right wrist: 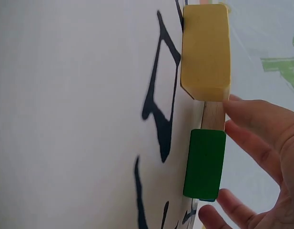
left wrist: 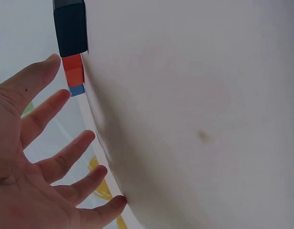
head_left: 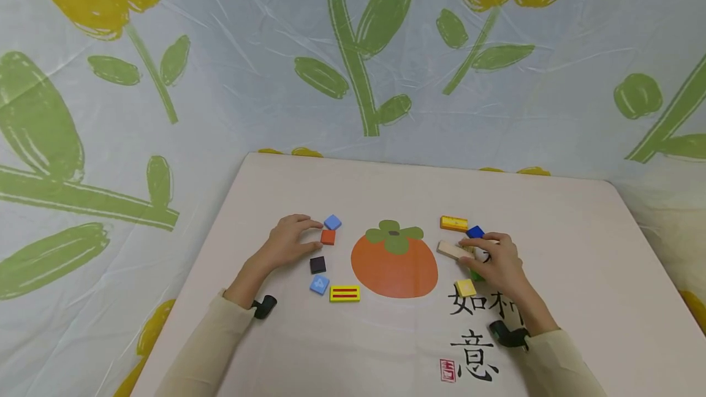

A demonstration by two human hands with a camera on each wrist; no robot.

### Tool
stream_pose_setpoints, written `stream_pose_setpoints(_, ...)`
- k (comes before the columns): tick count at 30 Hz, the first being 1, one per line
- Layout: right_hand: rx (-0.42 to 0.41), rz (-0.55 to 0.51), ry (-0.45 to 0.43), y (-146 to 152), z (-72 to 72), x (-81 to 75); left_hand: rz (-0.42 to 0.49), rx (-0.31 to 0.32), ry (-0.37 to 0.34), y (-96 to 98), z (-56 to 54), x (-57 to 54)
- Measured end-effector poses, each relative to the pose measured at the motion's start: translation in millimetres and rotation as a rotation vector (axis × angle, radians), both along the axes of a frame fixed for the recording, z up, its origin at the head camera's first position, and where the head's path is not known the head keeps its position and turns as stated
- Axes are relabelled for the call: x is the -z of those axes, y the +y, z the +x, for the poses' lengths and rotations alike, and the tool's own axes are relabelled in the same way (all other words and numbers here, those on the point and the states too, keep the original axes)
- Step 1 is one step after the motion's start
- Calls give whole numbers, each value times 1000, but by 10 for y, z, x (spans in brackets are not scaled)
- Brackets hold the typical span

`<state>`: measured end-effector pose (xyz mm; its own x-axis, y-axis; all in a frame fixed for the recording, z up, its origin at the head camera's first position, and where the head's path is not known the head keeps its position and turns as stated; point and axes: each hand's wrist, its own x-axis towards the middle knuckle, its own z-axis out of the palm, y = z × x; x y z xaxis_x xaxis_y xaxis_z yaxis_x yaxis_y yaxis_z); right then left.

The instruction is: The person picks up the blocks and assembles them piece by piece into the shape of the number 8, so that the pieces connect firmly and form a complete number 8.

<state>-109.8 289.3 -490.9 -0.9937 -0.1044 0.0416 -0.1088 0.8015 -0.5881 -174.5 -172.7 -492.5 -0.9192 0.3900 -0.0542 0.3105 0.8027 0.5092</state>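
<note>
My left hand (head_left: 288,241) is beside the red block (head_left: 328,237), its thumb and index finger spread at either side of it. In the left wrist view the fingers are apart with nothing between them. A blue block (head_left: 333,222) lies just beyond the red one, and a black block (head_left: 317,264) lies nearer. My right hand (head_left: 501,260) pinches the plain wooden block (head_left: 452,250) at its right end between thumb and index finger. In the right wrist view a green block (right wrist: 205,163) and a pale yellow block (right wrist: 206,50) partly hide the wooden block.
A light blue block (head_left: 319,285) and a yellow block with red stripes (head_left: 344,293) lie at the near left. Beyond the right hand are an orange-yellow block (head_left: 454,223) and a dark blue block (head_left: 475,232). The tabletop (head_left: 342,348) carries a printed persimmon (head_left: 394,268).
</note>
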Motion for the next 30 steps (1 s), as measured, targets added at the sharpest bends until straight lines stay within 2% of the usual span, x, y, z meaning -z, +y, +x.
stream_pose_setpoints(9,2,47,0,-20,-21,-12,-69,-10,13,43,-6,-24)
stream_pose_setpoints(15,-2,73,4,-36,-32,-24,-106,-28,17,79,-31,-2)
stream_pose_setpoints(21,-12,83,41,-56,-35,-15,-111,-55,27,121,-30,5)
stream_pose_setpoints(30,-45,106,65,-54,-44,24,-127,-58,35,144,-5,8)
